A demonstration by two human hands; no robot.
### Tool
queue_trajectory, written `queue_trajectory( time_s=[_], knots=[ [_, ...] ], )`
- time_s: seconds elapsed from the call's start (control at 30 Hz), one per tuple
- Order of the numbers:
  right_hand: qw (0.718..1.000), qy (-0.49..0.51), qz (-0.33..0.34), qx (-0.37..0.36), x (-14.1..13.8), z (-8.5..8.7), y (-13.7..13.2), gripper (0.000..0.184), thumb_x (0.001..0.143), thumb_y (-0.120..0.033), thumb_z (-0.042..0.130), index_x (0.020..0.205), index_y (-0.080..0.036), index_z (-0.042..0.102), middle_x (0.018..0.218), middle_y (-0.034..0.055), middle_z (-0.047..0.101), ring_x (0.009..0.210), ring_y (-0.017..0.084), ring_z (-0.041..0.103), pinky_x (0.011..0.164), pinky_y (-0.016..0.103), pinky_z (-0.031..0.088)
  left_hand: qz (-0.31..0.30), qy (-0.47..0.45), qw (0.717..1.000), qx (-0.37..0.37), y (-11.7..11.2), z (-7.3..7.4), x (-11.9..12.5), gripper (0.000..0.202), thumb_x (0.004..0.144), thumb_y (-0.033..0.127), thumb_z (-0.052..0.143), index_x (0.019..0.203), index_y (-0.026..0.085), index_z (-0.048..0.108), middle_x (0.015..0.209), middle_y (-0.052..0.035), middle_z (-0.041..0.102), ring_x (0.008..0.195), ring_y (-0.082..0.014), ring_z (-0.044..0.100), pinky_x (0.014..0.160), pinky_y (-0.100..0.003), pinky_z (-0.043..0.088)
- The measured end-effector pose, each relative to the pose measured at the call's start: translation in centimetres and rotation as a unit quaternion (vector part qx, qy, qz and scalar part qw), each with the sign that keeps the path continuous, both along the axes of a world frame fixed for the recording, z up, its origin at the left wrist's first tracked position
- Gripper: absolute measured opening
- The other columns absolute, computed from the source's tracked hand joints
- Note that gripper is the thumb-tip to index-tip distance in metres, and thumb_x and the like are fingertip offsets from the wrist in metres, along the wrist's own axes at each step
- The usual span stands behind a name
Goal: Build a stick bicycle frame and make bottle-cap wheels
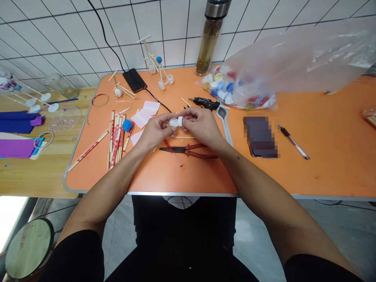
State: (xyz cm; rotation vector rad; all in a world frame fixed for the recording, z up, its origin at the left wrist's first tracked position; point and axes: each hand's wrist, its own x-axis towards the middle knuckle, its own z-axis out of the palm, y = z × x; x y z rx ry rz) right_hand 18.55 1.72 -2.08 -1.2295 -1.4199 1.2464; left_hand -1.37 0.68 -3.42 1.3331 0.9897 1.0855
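Note:
Between my two hands are two white bottle caps, held close together above the orange table. My left hand (157, 128) pinches one white cap (173, 122), its hollow side facing up toward me. The other white cap (180, 121) is gripped by the fingertips of my right hand (201, 124), turned on its side. Whether the two caps touch I cannot tell. Beneath my hands lie red-handled long-nose pliers (188, 150) and thin wooden sticks. Just behind my right hand rests a black glue gun (204, 103).
Chopsticks in red-and-white wrappers (117, 137), a blue cap (127, 125) and pink paper pieces (146, 113) lie left. Stick-and-cap models (164, 80) and a tea bottle (208, 43) stand behind. A bag of caps (229, 88), a phone (261, 137) and a pen (294, 142) are right.

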Motion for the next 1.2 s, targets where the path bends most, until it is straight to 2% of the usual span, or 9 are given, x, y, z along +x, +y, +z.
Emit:
queue_trajectory(
  time_s=[0.2, 0.3, 0.37, 0.53, 0.6, 0.8, 1.03, 1.1, 1.2],
  knots=[
    [0.995, -0.03, -0.01, 0.095, 0.0, 0.1, -0.5, 0.015, 0.085, -0.011, 0.068, 0.094, -0.021, 0.073, 0.085, 0.0008, 0.073, 0.072, 0.016, 0.071, 0.066, 0.028, 0.059, 0.012, 0.028, 0.999, 0.025, -0.4, 0.4, 0.2, 0.051, 0.071, 0.037, 0.104, 0.115, 0.018, 0.084, 0.08, 0.0007, 0.075, 0.065, -0.0122, 0.066, 0.062, -0.025, 0.056],
    [0.994, -0.021, 0.003, 0.104, 0.0, 0.1, -0.7, 0.028, 0.091, -0.013, 0.061, 0.11, -0.021, 0.079, 0.095, 0.0022, 0.072, 0.065, 0.015, 0.07, 0.065, 0.031, 0.061, 0.023, 0.035, 0.999, 0.032, -0.5, 0.5, 0.3, 0.053, 0.071, 0.045, 0.106, 0.109, 0.018, 0.081, 0.086, -0.0013, 0.077, 0.068, -0.013, 0.068, 0.063, -0.025, 0.057],
    [0.988, -0.056, -0.008, 0.143, -0.1, -0.2, -0.8, 0.035, 0.096, -0.014, 0.059, 0.119, -0.022, 0.084, 0.104, 0.0048, 0.072, 0.07, 0.016, 0.071, 0.07, 0.033, 0.063, 0.027, 0.043, 0.998, 0.038, -0.5, 0.5, 0.3, 0.053, 0.069, 0.049, 0.107, 0.103, 0.019, 0.079, 0.084, -0.0009, 0.076, 0.067, -0.0128, 0.067, 0.061, -0.025, 0.056],
    [0.912, -0.186, -0.081, 0.355, -0.4, -1.0, -0.8, 0.034, 0.096, -0.007, 0.059, 0.11, -0.023, 0.086, 0.102, 0.0094, 0.072, 0.097, 0.025, 0.073, 0.088, 0.04, 0.064, -0.016, 0.009, 1.0, 0.002, -0.5, 0.6, 0.5, 0.059, 0.069, 0.057, 0.107, 0.105, 0.018, 0.08, 0.079, -0.0001, 0.077, 0.06, -0.0127, 0.069, 0.058, -0.025, 0.057],
    [0.905, -0.186, -0.06, 0.377, -0.4, -0.9, -0.9, 0.03, 0.097, -0.009, 0.061, 0.11, -0.022, 0.085, 0.102, 0.0096, 0.073, 0.095, 0.024, 0.073, 0.085, 0.039, 0.064, -0.028, -0.02, 0.999, -0.012, -0.5, 0.7, 0.4, 0.059, 0.072, 0.059, 0.106, 0.106, 0.016, 0.081, 0.079, -0.0016, 0.078, 0.063, -0.0134, 0.072, 0.06, -0.024, 0.059],
    [0.936, -0.143, 0.016, 0.321, 0.5, 0.2, -1.3, 0.015, 0.1, -0.024, 0.071, 0.11, -0.024, 0.081, 0.115, 0.0097, 0.079, 0.096, 0.022, 0.075, 0.073, 0.032, 0.063, -0.02, -0.063, 0.998, -0.011, -0.4, 1.2, -0.3, 0.051, 0.082, 0.057, 0.102, 0.107, 0.018, 0.083, 0.085, -0.0033, 0.082, 0.077, -0.0141, 0.08, 0.071, -0.022, 0.064],
    [0.889, -0.146, 0.135, 0.412, 1.8, 0.4, -0.9, 0.014, 0.102, -0.022, 0.068, 0.114, -0.023, 0.075, 0.132, 0.0125, 0.082, 0.116, 0.025, 0.078, 0.095, 0.04, 0.064, -0.086, -0.001, 0.995, -0.042, -0.3, 2.1, -1.1, 0.058, 0.069, 0.061, 0.107, 0.097, 0.016, 0.081, 0.082, -0.0052, 0.083, 0.071, -0.0161, 0.079, 0.07, -0.025, 0.065],
    [0.879, -0.146, 0.17, 0.422, 2.1, 0.4, -1.0, 0.014, 0.102, -0.02, 0.067, 0.115, -0.024, 0.073, 0.134, 0.0115, 0.082, 0.113, 0.024, 0.079, 0.095, 0.039, 0.064, -0.116, 0.01, 0.992, -0.056, -0.4, 2.4, -1.4, 0.056, 0.068, 0.058, 0.108, 0.094, 0.016, 0.082, 0.079, -0.0052, 0.082, 0.07, -0.0158, 0.078, 0.069, -0.025, 0.065],
    [0.869, -0.146, 0.196, 0.43, 2.3, 0.5, -1.2, 0.011, 0.098, -0.015, 0.069, 0.1, -0.025, 0.067, 0.124, 0.0073, 0.084, 0.104, 0.023, 0.079, 0.088, 0.038, 0.062, -0.145, 0.024, 0.986, -0.082, -0.5, 2.6, -1.7, 0.055, 0.067, 0.055, 0.109, 0.093, 0.015, 0.083, 0.076, -0.0054, 0.081, 0.068, -0.016, 0.078, 0.07, -0.025, 0.065]
  ],
)
